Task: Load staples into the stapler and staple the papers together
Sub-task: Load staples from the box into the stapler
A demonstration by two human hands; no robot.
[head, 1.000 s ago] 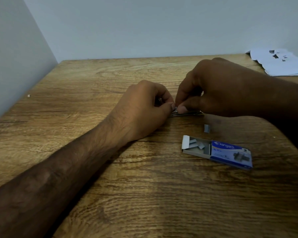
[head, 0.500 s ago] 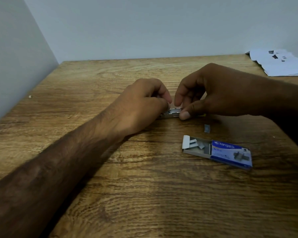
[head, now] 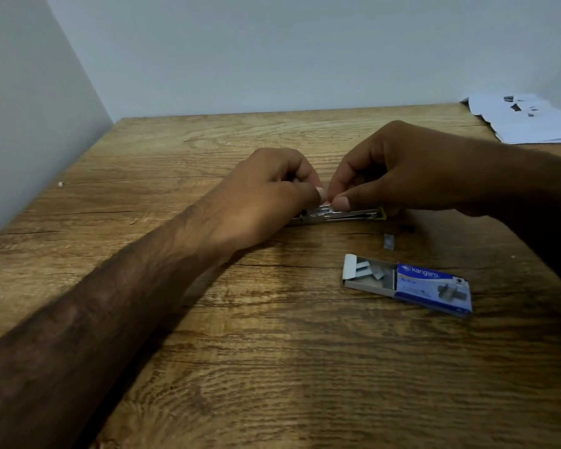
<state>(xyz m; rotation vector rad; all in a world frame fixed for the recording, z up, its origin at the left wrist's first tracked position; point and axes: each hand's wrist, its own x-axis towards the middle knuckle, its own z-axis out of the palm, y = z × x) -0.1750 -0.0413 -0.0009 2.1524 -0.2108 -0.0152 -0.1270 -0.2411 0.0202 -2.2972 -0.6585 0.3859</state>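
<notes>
While your left hand [head: 272,196] grips one end of the stapler [head: 353,215] mid-bench, your right hand [head: 402,176] pinches a staple strip [head: 324,208] over it, probably light and brittle, so hold its sides.

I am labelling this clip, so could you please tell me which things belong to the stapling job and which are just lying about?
Job: stapler, held by left hand; staple strip, pinched by right hand; staple box, open; loose staple piece; papers, far right.
Lying about: white speck by the wall; dark scraps on the papers.
</notes>
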